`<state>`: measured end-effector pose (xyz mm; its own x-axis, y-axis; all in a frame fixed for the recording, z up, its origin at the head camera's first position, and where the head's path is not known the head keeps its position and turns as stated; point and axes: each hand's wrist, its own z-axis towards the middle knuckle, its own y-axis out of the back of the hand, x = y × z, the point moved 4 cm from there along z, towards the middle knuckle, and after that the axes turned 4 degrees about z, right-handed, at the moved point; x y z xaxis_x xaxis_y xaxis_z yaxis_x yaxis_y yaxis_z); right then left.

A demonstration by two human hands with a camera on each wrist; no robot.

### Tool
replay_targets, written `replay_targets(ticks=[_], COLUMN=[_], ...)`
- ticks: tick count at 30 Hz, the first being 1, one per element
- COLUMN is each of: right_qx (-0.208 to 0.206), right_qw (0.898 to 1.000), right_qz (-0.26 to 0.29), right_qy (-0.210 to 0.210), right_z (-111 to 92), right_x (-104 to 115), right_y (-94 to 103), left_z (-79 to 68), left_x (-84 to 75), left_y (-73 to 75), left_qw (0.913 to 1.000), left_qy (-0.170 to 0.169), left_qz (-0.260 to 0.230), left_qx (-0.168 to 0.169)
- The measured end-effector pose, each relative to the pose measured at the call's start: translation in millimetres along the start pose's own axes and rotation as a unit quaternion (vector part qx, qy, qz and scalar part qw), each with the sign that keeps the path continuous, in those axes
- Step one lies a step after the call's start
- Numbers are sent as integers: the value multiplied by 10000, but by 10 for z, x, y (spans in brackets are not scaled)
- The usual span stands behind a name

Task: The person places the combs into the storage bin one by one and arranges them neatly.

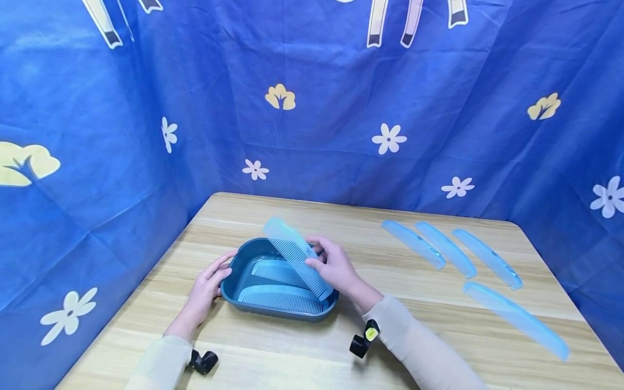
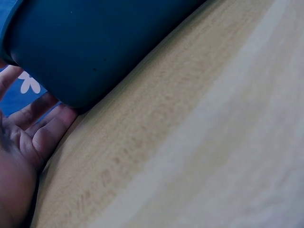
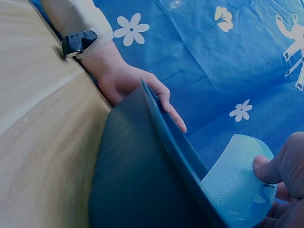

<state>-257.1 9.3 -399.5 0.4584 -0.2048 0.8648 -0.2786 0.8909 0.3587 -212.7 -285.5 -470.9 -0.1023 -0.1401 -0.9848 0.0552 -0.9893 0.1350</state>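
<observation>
A dark teal plastic basin (image 1: 278,316) stands on the table in the head view. My left hand (image 1: 206,287) holds its left end, with digits at the rim and others against the outer wall; the left wrist view shows fingers touching low on that wall. Between thumb and fingers, my right hand (image 1: 338,269) pinches a light blue comb (image 1: 291,250) slantwise over the basin. The right wrist view shows the thumb flat on this comb (image 3: 237,178). Inside the basin lie two similar combs, one nearer the front (image 1: 280,298) and one behind it (image 1: 273,271), partly covered by the held comb.
Several more light blue combs lie on the right side of the wooden table (image 1: 361,216): three slanted side by side, including the leftmost comb (image 1: 414,244), and a longer-looking comb (image 1: 517,319) nearer the front. A blue patterned curtain (image 1: 322,130) surrounds the back and sides.
</observation>
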Motion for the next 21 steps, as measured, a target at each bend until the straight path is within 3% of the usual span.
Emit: replay_targets(ticks=[21], right_qx=[1133], right_qw=[9923], right_qz=[-489], right_qy=[-60], right_z=[-87], right_x=[-73], right_y=[-176], left_z=[5], left_x=[-4], left_y=[9], left_qw=[10000], left_qy=[28], left_qz=[38], left_qx=[29])
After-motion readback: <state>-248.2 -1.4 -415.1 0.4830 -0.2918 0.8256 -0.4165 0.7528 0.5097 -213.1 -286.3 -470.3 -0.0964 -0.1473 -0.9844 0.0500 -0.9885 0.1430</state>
